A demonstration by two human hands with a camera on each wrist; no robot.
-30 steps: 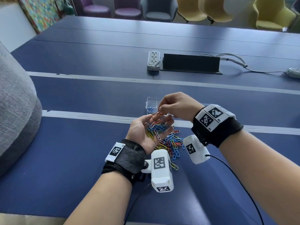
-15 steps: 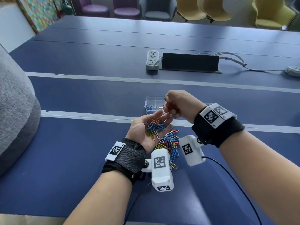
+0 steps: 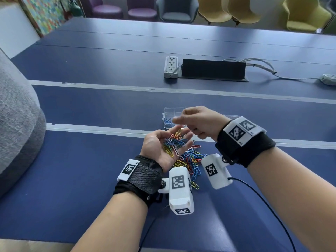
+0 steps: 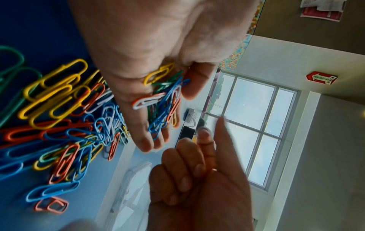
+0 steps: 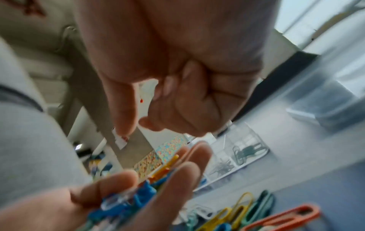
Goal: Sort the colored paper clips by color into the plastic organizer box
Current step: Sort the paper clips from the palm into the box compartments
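My left hand [image 3: 156, 146] lies palm up just above the blue table, and a bunch of mixed coloured paper clips [image 3: 174, 141] rests on its relaxed fingers. Under and beside it a loose pile of clips [image 3: 193, 159] lies on the table. The clear plastic organizer box [image 3: 167, 111] stands just beyond, with blue clips [image 3: 168, 120] in its left compartment. My right hand [image 3: 199, 119] hovers over the box, fingers curled and thumb stretched left. No clip shows between its thumb and fingers in the wrist views. The hand hides most of the box.
A white power strip [image 3: 171, 67] and a black cable hatch [image 3: 213, 70] sit farther back on the table, with a cord [image 3: 272, 71] trailing right. A grey upholstered seat back [image 3: 17, 124] bulges in at the left edge. Chairs line the far side.
My right hand picked a red clip from the bunch in my left palm and lifted it toward the box; now the clip is out of sight. The left hand stayed put.
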